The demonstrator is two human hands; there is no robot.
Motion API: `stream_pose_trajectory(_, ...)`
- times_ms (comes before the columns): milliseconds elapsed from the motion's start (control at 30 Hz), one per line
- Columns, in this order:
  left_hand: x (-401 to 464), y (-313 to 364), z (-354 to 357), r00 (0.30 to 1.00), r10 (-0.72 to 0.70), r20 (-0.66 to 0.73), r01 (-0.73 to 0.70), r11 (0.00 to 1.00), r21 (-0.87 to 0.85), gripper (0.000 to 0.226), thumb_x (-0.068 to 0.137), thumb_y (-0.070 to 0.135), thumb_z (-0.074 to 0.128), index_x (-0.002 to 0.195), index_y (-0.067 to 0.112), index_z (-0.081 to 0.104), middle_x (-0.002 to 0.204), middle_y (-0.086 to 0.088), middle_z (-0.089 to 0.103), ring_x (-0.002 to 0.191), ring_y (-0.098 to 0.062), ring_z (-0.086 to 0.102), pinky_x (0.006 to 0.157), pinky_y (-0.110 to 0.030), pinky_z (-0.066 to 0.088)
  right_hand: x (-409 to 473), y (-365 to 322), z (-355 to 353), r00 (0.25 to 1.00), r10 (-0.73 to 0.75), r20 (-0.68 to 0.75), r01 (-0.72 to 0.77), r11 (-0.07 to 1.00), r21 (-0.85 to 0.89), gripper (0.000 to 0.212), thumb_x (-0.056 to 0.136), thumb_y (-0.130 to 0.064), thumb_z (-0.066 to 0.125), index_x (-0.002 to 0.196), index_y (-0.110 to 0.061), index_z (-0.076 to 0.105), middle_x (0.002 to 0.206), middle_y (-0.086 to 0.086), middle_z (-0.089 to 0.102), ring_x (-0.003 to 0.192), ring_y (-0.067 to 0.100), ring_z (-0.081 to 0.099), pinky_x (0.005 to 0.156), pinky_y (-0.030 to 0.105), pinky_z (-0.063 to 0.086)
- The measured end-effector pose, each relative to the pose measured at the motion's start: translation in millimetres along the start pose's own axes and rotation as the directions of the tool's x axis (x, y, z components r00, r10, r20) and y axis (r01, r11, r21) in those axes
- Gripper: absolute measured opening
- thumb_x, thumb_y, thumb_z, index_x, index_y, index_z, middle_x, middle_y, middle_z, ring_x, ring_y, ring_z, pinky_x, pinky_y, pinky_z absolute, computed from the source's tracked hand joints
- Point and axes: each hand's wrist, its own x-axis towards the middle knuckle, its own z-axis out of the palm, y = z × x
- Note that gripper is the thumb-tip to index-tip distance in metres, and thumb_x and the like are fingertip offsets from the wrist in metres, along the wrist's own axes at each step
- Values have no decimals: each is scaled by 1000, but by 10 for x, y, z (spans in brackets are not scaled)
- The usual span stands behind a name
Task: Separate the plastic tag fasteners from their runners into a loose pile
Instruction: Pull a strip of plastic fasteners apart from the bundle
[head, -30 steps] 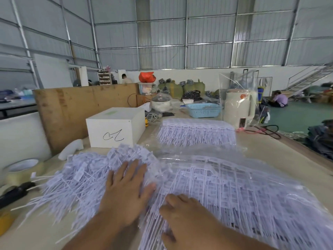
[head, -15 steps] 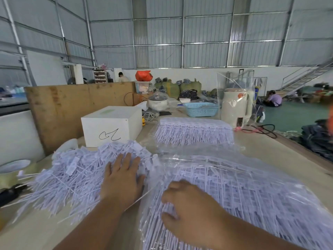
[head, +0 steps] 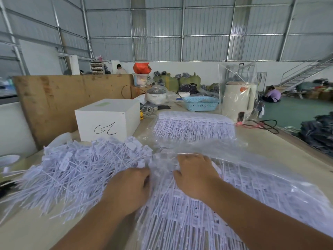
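Plastic tag fasteners (head: 207, 210) still joined to their runners lay in a clear plastic bag (head: 252, 159) at the near right of the surface (head: 270, 145). A loose pile (head: 75, 174) of separated fasteners spread out just beside them on the left. The left hand (head: 128, 190) had its fingers curled, gripping the bag's edge between the two heaps. The right hand (head: 195, 175) was curled over the bagged fasteners, grasping them. A second bagged bundle (head: 194, 126) sat farther back, near a white box (head: 108, 120).
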Motion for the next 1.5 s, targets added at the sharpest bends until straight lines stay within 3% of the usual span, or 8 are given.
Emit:
stream_pose_trajectory(200, 96, -82, 2, 964, -226, -139, 229, 973, 4, 12, 96, 31, 48, 87, 25, 51, 74, 7, 58, 62, -16, 55, 53, -29, 43, -20, 16, 141, 991, -33, -131, 50, 990, 128, 43, 93, -28, 43, 133, -16, 51, 131, 3, 55, 128, 27, 37, 112, 40, 25)
stream_pose_trajectory(333, 167, -87, 0, 945, -285, -162, 283, 958, -34, 15, 93, 14, 45, 79, 19, 41, 66, 5, 45, 50, -11, 47, 45, -26, 34, -82, 4, 99, 950, -105, -295, 162, 971, 176, 21, 88, -29, 41, 93, -12, 52, 103, 1, 47, 111, 25, 36, 104, 42, 30)
stream_pose_trajectory(533, 178, -48, -41, 976, -193, -104, 194, 981, 2, 22, 85, -6, 45, 91, 13, 53, 104, -2, 44, 72, -18, 53, 64, -27, 36, -56, 0, -19, 960, -170, -223, 205, 968, 143, 48, 98, -51, 34, 122, -17, 59, 109, -2, 44, 110, 18, 29, 102, 36, 25)
stream_pose_trajectory(800, 87, 85, -97, 917, -214, -336, -35, 797, -604, 51, 98, 54, 36, 67, 18, 54, 65, 2, 57, 63, -12, 54, 59, -29, 40, -116, 74, -72, 964, -215, -156, 245, 947, 208, 31, 99, -44, 46, 105, -16, 58, 82, -13, 48, 86, 11, 47, 69, 20, 34)
stream_pose_trajectory(900, 15, 253, -252, 898, -223, -381, -156, 646, -747, 52, 91, 62, 35, 70, 18, 52, 60, 8, 51, 55, -3, 45, 53, -17, 34, -123, 78, -141, 971, -151, -186, 177, 975, 134, 28, 97, -42, 45, 80, -22, 53, 77, -7, 47, 89, 17, 48, 85, 27, 39)
stream_pose_trajectory(1100, -121, 428, -282, 933, 275, -231, -343, 875, -343, 5, 81, 37, 50, 81, 32, 50, 78, 16, 52, 71, -1, 49, 60, -24, 45, 58, 190, -64, 999, -22, -42, 23, 1000, 11, 37, 96, -29, 45, 128, -14, 55, 132, 11, 50, 122, 31, 46, 105, 41, 37)
stream_pose_trajectory(1267, -83, 355, -112, 955, 254, -155, -282, 939, -197, 32, 80, -5, 61, 89, 23, 70, 95, 14, 57, 93, -9, 53, 70, -33, 52, 202, 272, -33, 1000, -19, -5, 19, 990, 137, 16, 94, -19, 46, 105, -19, 57, 92, 1, 54, 84, 22, 51, 76, 34, 42)
stream_pose_trajectory(1500, -38, 325, -47, 966, 94, -240, -150, 963, -225, 57, 92, 50, 27, 110, 17, 71, 107, 9, 52, 96, -9, 38, 84, -28, 37, 11, 275, -121, 965, -170, -199, 218, 944, 249, 22, 92, -29, 53, 113, -24, 57, 102, -8, 38, 101, 12, 40, 94, 32, 40)
